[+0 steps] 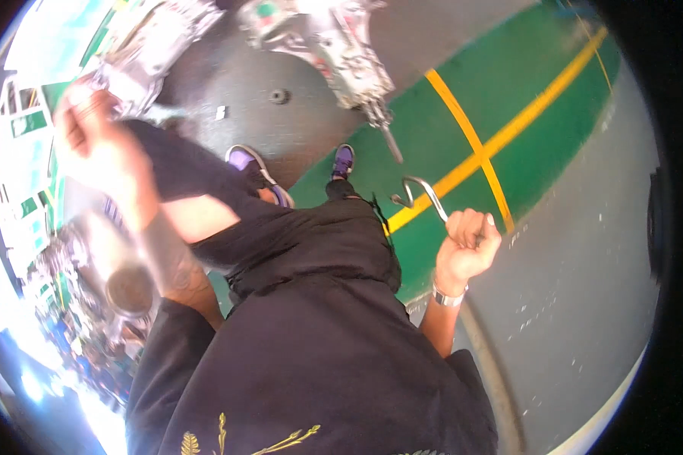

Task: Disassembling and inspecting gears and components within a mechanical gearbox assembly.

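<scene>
My right hand [467, 243], with a metal band on its wrist, is closed round the end of a bent, shiny metal hook [426, 193]. The hook's curved end points left, over the green floor. My left hand [99, 144] is raised at the far left, blurred and overexposed. Its fingers look partly bent, and whether anything is in them does not show. Nearest to it is a silvery metal casting [148, 64]. A second large metal casting [322, 49], with a shaft [391, 136] sticking out of its lower end, lies ahead of my feet.
A small dark ring-shaped part [279, 96] and a small white piece [221, 113] lie on the grey floor [243, 68] ahead. Yellow lines [480, 155] cross the green floor [524, 114]. A pale hose or pipe [493, 371] runs beside me at right. More metal parts [61, 258] crowd the left.
</scene>
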`<state>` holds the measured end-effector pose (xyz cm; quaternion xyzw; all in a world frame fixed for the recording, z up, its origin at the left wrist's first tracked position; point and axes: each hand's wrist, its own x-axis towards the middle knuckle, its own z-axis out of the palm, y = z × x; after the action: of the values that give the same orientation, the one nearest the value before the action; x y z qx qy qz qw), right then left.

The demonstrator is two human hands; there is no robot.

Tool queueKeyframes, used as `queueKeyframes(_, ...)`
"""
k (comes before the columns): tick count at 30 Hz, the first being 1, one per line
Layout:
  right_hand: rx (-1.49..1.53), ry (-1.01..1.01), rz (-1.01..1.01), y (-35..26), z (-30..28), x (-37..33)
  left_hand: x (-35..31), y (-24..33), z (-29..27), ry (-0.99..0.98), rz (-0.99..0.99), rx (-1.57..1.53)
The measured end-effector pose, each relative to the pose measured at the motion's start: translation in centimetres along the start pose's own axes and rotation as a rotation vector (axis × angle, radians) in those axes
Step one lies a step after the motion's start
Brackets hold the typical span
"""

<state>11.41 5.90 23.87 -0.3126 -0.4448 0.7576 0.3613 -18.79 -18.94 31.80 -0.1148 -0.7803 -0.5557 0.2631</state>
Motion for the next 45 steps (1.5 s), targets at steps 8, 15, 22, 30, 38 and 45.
queueKeyframes(8, -0.026, -0.13, 0.261, -0.3, 3.0, -0.1, -8.9, -19.9, -19.4, 0.105, -0.603, 0.329)
queueKeyframes(15, -0.103, -0.187, 0.369, 0.4, 6.1, -0.1, -30.6, -33.1, -26.9, 0.585, -1.411, 0.347)
queueKeyframes(22, -0.265, -0.22, 0.39, 2.5, 8.5, -0.5, -24.7, -34.0, -31.1, -0.042, -0.642, 1.303)
queueKeyframes(30, -0.324, -0.076, 0.392, 4.7, 12.4, -0.3, -15.9, -46.1, -37.9, -0.136, -1.055, 1.236)
queueKeyframes(38, -0.387, -0.033, 0.328, 6.3, 14.1, -0.9, -15.8, -46.1, -35.1, 0.162, -0.965, 1.045)
queueKeyframes(45, -0.319, 0.287, 0.283, 4.6, 12.8, -2.3, -5.6, -35.9, -32.3, 0.253, -0.086, 0.858)
